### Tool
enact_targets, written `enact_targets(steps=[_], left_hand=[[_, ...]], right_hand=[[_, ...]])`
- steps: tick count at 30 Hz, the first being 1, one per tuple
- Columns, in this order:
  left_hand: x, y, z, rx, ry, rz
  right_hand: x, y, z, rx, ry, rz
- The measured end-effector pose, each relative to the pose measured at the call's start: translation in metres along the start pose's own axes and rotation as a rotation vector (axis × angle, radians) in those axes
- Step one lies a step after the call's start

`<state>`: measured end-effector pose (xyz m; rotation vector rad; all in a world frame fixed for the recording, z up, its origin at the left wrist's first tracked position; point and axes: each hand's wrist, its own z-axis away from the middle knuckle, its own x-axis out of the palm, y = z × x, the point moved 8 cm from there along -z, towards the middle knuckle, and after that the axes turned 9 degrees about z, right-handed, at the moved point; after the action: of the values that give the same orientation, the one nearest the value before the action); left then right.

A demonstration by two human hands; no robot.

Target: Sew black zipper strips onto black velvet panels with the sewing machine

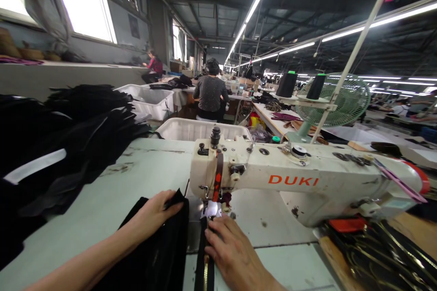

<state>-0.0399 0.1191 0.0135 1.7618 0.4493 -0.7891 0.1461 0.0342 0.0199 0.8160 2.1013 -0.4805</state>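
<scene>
Head view: left hand (152, 218), fingers closed, pinching the edge of a limp black fabric panel (160, 250); right hand (232, 252), fingers spread open, pressing a narrow black zipper strip (204, 254) at the needle of the white DUKI sewing machine (290, 182); much of the strip apparently still unstitched, tall black cut-fabric pile (78, 145) beside it on the pale green worktop (102, 195).

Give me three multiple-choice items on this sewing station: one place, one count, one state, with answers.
1. Where is the white bin? A behind the DUKI sewing machine B on the windowsill C under the table
2. How many black thread cones stand above the machine? A one B two C four
3. What is the left hand doing? A pinching black fabric B turning the handwheel C cutting thread

Answers:
1 A, its rim shows past the machine head.
2 B, two stand on the rack.
3 A, the fingers grip the fabric's edge.
</scene>
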Motion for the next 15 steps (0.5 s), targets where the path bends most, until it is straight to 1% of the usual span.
enact_targets(steps=[4,6,7,9,12,13,15], left_hand=[[0.009,0.01,0.004,0.011,0.071,-0.029],[0.011,0.018,0.016,0.027,0.142,-0.068],[0.013,0.023,0.024,0.061,0.168,-0.1],[0.018,0.039,0.043,0.194,0.179,-0.192],[0.029,0.062,0.071,0.43,0.148,-0.352],[0.033,0.066,0.077,0.472,0.132,-0.39],[0.039,0.069,0.084,0.506,0.09,-0.437]], right_hand=[[0.002,-0.002,0.0,-0.008,-0.007,0.025],[0.001,-0.003,-0.001,-0.008,-0.02,0.036],[0.0,-0.004,-0.002,-0.007,-0.024,0.042],[0.001,-0.004,-0.001,-0.004,-0.032,0.052],[0.002,-0.004,0.001,-0.004,-0.023,0.059],[0.003,-0.004,0.002,-0.003,-0.019,0.066],[0.003,-0.005,0.003,0.002,-0.013,0.08]])
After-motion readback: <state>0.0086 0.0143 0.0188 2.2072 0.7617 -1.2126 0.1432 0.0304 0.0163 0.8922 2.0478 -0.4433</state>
